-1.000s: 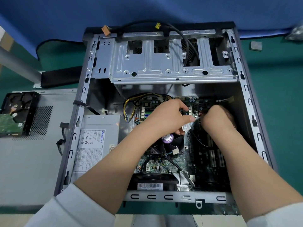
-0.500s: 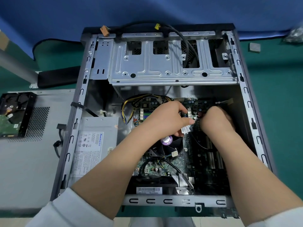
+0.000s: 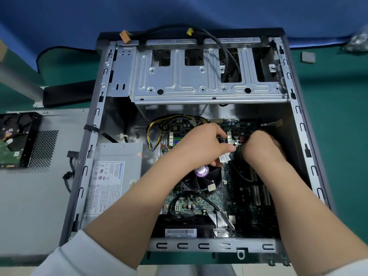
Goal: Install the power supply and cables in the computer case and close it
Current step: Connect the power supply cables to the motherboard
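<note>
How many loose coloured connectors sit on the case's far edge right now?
2: an orange connector near the far-left corner, and a yellow connector to its right, beside the black cable. More may be hidden under the drive cage.

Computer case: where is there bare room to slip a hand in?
Bare case floor lies between the drive cage and the power supply. It is crowded over the motherboard, where the left hand and right hand work among cables.
</note>
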